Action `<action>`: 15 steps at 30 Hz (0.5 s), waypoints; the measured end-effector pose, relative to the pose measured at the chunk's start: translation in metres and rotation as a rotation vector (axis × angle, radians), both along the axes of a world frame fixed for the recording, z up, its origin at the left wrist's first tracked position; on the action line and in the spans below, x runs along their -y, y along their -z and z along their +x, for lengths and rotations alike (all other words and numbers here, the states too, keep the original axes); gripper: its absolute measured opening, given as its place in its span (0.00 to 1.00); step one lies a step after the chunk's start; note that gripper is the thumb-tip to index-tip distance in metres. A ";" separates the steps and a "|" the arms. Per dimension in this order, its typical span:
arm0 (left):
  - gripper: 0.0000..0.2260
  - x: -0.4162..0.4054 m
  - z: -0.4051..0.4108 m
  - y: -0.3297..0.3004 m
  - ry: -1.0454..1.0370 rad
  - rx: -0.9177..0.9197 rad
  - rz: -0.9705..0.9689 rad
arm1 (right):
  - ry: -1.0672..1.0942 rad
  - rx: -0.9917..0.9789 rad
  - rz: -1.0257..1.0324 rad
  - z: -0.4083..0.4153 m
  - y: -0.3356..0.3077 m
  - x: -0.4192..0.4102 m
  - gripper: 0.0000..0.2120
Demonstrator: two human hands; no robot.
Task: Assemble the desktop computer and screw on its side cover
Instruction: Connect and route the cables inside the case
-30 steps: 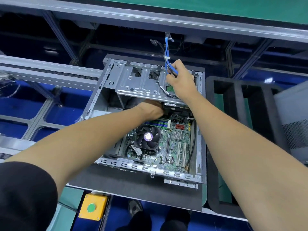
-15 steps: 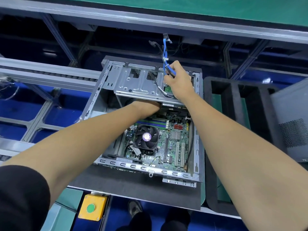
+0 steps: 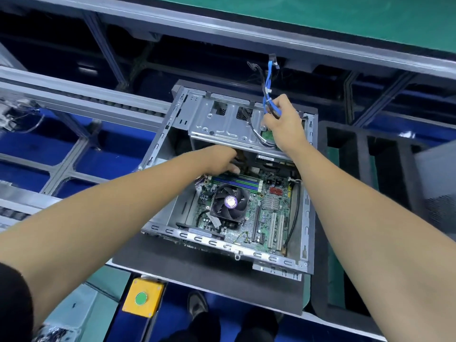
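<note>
The open computer case (image 3: 307,218) lies on a dark mat, its motherboard (image 3: 266,213) and black CPU fan (image 3: 228,202) exposed. A metal drive cage (image 3: 222,124) spans the far end of the case. My right hand (image 3: 283,122) grips a bundle of blue and black cables (image 3: 267,95) above the cage's right end and holds them up. My left hand (image 3: 222,160) reaches under the cage's front edge, just past the memory slots (image 3: 234,181); its fingers are mostly hidden there, so what they touch cannot be seen.
A black foam tray (image 3: 345,193) with slots stands right of the case, and a grey perforated side cover (image 3: 439,188) lies at the far right. A yellow box with a green button (image 3: 142,298) sits at the near edge. Conveyor rails (image 3: 74,99) run along the left.
My left hand has drawn back a little from under the drive cage, so more of it shows. My right hand has kept hold of the cable bundle, lifting it slightly.
</note>
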State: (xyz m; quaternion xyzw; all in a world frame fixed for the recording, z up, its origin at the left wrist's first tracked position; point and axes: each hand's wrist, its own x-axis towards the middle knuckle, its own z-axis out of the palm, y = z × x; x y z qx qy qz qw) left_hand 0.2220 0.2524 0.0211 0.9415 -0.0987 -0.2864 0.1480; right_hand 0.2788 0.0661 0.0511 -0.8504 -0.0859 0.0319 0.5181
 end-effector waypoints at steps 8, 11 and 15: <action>0.11 0.002 0.001 0.011 -0.321 -0.031 -0.146 | 0.016 0.000 -0.015 0.000 0.001 -0.001 0.08; 0.09 0.016 0.001 0.011 -0.321 -0.017 -0.043 | 0.024 -0.003 -0.002 0.000 0.001 -0.001 0.08; 0.16 0.027 0.011 0.019 -0.230 -0.040 0.097 | 0.027 -0.006 -0.001 0.001 0.002 0.000 0.07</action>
